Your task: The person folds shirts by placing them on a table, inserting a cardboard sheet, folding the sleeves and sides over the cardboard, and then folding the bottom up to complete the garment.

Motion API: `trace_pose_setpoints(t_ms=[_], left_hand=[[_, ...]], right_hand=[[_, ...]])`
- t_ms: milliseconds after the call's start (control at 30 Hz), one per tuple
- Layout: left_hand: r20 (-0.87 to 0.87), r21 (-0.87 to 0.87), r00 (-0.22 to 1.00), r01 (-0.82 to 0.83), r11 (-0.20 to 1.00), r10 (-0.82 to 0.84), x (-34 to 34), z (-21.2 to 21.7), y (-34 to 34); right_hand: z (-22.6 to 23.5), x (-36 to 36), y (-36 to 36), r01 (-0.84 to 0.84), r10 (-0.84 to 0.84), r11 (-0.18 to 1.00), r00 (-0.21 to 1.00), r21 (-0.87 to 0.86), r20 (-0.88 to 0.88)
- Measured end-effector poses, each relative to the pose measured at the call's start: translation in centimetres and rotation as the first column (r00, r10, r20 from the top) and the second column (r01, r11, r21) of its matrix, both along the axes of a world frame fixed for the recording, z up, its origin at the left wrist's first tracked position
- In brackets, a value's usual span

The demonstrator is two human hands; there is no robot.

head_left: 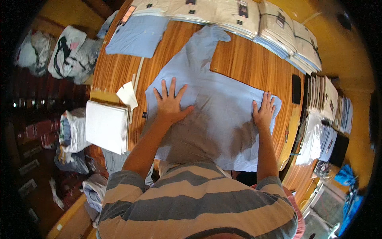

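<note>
A light blue shirt (223, 95) lies spread out on the wooden table (246, 59), one sleeve stretching toward the far side. My left hand (171, 103) rests flat on the shirt's left part, its fingers spread wide. On the right part, close to the cloth's edge, my right hand (264, 110) also lies flat with the fingers stretched out. Neither hand grips anything. The shirt's near part reaches the table's front edge and hangs up against my body.
Packed shirts (234, 18) line the table's far edge, beside a folded blue shirt (139, 36). White boards (106, 127) and paper slips (128, 95) lie at the left. A black phone (296, 89) lies at the right. Plastic bags (71, 53) sit beyond the left edge.
</note>
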State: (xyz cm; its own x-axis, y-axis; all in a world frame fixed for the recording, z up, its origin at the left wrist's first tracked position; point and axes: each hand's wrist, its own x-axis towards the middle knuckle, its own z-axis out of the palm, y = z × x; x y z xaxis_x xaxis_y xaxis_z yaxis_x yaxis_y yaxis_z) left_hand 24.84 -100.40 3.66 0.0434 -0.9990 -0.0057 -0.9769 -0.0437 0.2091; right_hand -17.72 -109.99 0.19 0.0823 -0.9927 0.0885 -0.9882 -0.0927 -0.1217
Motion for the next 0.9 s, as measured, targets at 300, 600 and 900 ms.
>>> trace_pose_setpoints(t_ms=[300,600,900], left_hand=[[0.175,-0.068,0.983,0.066,0.996,-0.053,-2.8,-0.7,-15.4],[0.059,-0.06,0.987,0.153,0.986,-0.149,-2.4,0.0,1.8],[0.012,0.246,0.997,-0.074,0.967,0.073,4.8,1.0,24.1]], right_hand=[[0.3,-1.7,-9.8,0.041,-0.032,0.996,0.992,-0.076,0.118],[2.9,-2.8,7.1,-0.076,0.075,0.997,0.97,-0.005,0.23],[2.1,-9.7,26.4,-0.1,0.098,0.988,0.995,0.119,0.019]])
